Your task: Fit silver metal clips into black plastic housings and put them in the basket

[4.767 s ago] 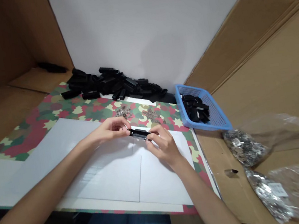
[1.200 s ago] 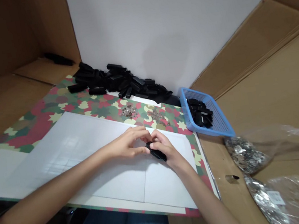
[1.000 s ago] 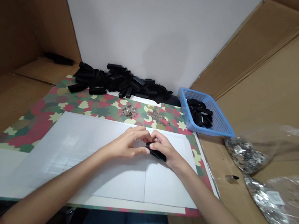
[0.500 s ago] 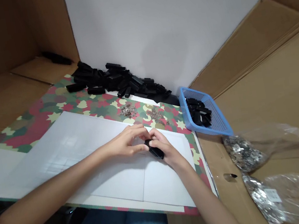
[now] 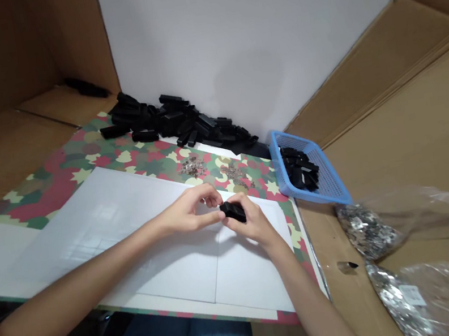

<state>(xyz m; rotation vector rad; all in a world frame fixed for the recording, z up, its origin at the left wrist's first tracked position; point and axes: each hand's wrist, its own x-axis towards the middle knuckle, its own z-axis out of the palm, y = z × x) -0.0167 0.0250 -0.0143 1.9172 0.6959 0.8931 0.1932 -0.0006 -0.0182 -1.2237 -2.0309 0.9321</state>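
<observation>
Black piece [image 5: 232, 212]: I held it over white sheets [image 5: 174, 277], well inside the worktop's [image 5: 54, 176] edges. Right hand [image 5: 254, 218]: fingers and thumb closed round the piece. Left hand [image 5: 183, 212]: half-curled, thumb touching the piece's 9 o'clock end; whether it gripped, I could not tell. From the piece: sheets ran flat towards the near edge at 6 o'clock; small metal bits [image 5: 193, 166] lay at 11, a black pile [image 5: 175, 116] beyond; blue basket [image 5: 330, 176], at 2, reached past the 3 o'clock edge.
</observation>
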